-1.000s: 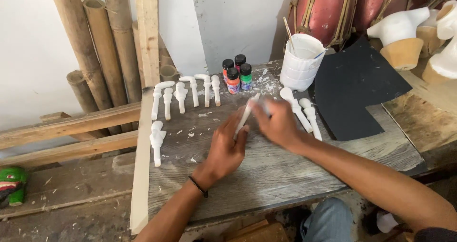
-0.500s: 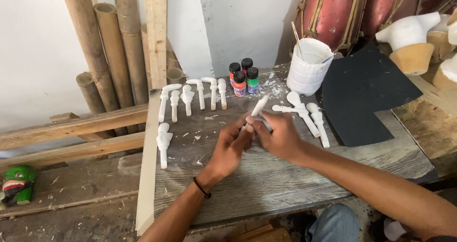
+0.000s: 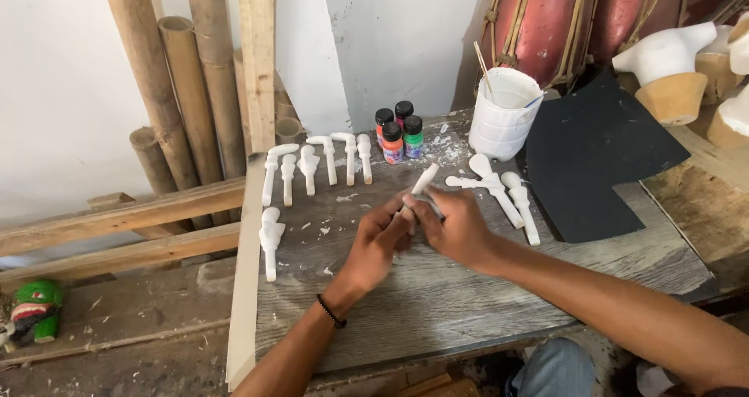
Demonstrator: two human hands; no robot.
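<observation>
Both hands pinch one small white carved piece (image 3: 424,183) over the middle of the grey wooden board (image 3: 437,303): left hand (image 3: 380,243) closed on its lower end, right hand (image 3: 456,227) closed just beside it, fingers touching. Upper tip of the piece tilts up and right. Black sheet (image 3: 593,155) lies on the board's right side. White bucket (image 3: 503,114) stands at the far edge. Row of white carved pieces (image 3: 316,163) lies far left. Four small paint bottles (image 3: 398,134) stand near the bucket.
</observation>
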